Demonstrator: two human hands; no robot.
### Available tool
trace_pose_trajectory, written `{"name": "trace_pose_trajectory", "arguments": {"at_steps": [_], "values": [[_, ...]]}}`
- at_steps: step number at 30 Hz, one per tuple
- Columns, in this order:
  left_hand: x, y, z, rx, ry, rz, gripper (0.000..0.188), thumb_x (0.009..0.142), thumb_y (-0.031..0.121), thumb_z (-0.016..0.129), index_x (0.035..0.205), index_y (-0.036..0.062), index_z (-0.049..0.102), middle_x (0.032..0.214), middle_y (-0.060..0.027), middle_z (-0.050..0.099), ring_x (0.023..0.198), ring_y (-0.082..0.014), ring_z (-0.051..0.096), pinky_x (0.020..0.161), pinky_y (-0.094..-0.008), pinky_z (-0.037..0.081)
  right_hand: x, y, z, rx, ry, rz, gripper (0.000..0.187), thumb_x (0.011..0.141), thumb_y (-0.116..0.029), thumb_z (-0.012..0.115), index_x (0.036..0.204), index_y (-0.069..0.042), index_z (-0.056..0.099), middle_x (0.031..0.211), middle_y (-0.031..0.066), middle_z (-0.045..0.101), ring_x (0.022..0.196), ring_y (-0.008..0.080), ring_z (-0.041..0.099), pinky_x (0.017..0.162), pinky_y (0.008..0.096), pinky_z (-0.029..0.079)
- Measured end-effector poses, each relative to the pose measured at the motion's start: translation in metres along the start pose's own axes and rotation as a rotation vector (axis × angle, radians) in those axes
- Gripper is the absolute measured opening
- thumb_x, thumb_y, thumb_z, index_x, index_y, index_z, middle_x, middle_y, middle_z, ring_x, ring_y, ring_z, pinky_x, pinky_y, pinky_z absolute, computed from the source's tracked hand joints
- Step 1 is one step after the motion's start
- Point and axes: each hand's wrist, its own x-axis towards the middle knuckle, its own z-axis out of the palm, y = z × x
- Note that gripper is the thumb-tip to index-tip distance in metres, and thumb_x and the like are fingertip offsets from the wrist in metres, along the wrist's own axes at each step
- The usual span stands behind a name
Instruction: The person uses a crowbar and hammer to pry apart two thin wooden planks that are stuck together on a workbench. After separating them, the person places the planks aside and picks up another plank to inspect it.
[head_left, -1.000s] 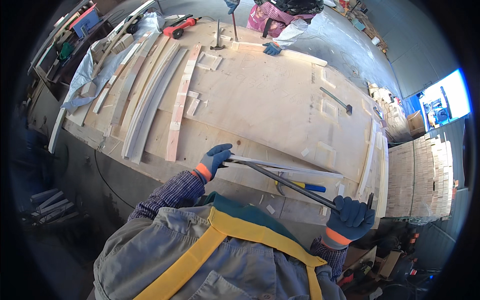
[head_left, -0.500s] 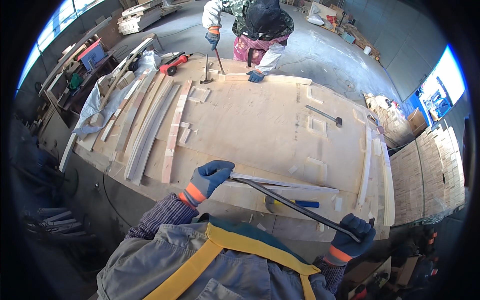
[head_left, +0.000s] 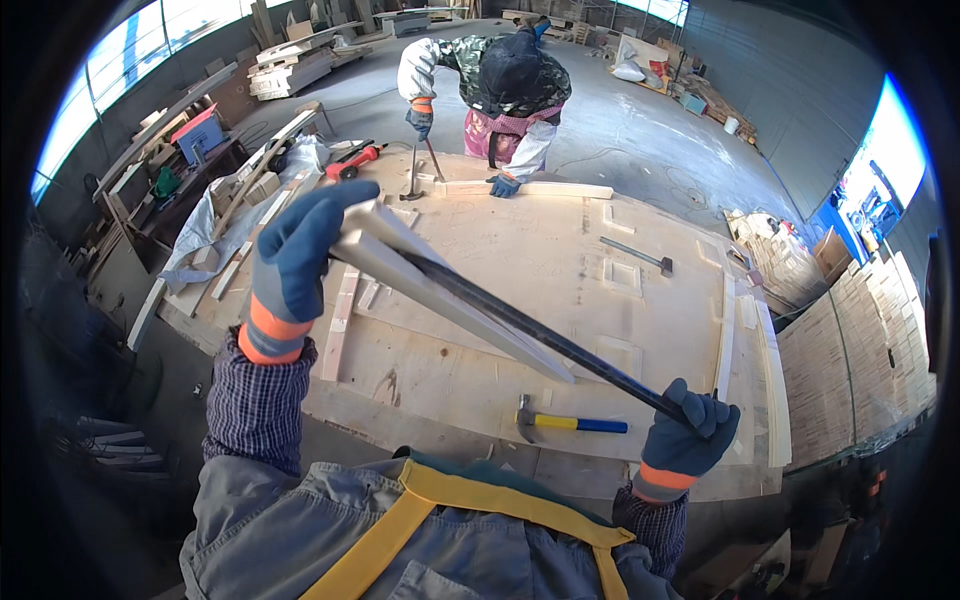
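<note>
Left hand: I am clenching this gloved hand (head_left: pixel 290 255) around the left ends of two pale strips (head_left: pixel 440 302), my fingers curling over them.
Red power tool (head_left: pixel 355 163): it is lying well beyond my left hand, at the far left of the wooden worktop (head_left: pixel 520 232).
Pale strips: they are slanting from my left grip down toward the near right, spreading apart at my fingers and drawing together at their right end, above the worktop.
Co-worker (head_left: pixel 512 80): this person is leaning over the far edge, pressing one gloved hand on a wooden piece and gripping a reddish bar with the other.
Dark bar (head_left: pixel 540 332): it is running between my hands, its left end sitting in the gap between the strips, just right of my left grip.
Yellow-and-blue hammer (head_left: pixel 573 424): it is lying on the near side, below the bar and left of my right hand.
Right hand: I am closing this gloved hand (head_left: pixel 692 428) firmly round the bar's right end, well apart from the strips.
Stacked wood (head_left: pixel 860 360): it is standing right of the worktop.
</note>
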Motion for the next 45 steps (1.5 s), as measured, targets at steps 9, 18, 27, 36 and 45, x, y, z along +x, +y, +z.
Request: {"name": "trace_pose_trajectory", "arguments": {"at_steps": [9,18,27,36,45], "values": [[0.058,0.062,0.012,0.146,-0.312,0.088,0.045,0.084,0.034,0.047,0.105,-0.0005,0.066,0.107,-0.0135,0.064,0.097,-0.0230,0.061,0.090,-0.0356,0.045,0.018,0.013,-0.014,-0.083,-0.130,0.137,0.036,0.100,-0.031,0.038,0.089,-0.005,0.061,0.084,0.0119,0.063,0.095,0.0295,0.059,0.099,0.0520,0.042],[0.092,0.040,0.028,-0.383,-0.772,0.336,0.047,0.090,0.032,0.039,0.102,-0.0084,0.059,0.080,-0.0168,0.060,0.078,-0.0277,0.061,0.075,-0.0397,0.051,0.026,0.009,-0.024,-0.133,-0.072,0.254,0.029,0.099,-0.028,0.040,0.089,-0.005,0.056,0.093,0.0126,0.063,0.099,0.0272,0.058,0.096,0.0466,0.047],[0.057,0.032,0.006,-0.607,-0.783,0.520,0.079,0.094,0.061,0.023,0.101,-0.0082,0.060,0.079,-0.0160,0.061,0.068,-0.0203,0.060,0.064,-0.0319,0.050,0.019,0.032,-0.056,-0.030,-0.038,0.419,0.039,0.098,-0.036,0.041,0.099,-0.002,0.059,0.097,0.0158,0.066,0.094,0.0277,0.064,0.090,0.0431,0.050],[0.056,0.033,-0.015,-0.343,-0.527,0.565,0.052,0.098,0.048,0.027,0.084,0.0089,0.058,0.064,0.0013,0.048,0.054,-0.0095,0.047,0.049,-0.0256,0.043,0.001,0.087,-0.075,-0.086,0.328,0.466,0.037,0.094,-0.030,0.049,0.112,0.002,0.059,0.096,0.0114,0.069,0.084,0.0228,0.066,0.075,0.0385,0.056],[0.057,0.034,-0.010,-0.282,-0.451,0.604,0.053,0.096,0.052,0.033,0.091,0.0065,0.060,0.067,0.0001,0.052,0.056,-0.0103,0.049,0.049,-0.0262,0.046,0.061,0.050,-0.036,-0.226,0.110,0.119,0.023,0.095,-0.026,0.052,0.091,-0.004,0.053,0.079,0.0029,0.058,0.077,0.0175,0.063,0.068,0.0339,0.056]]}}
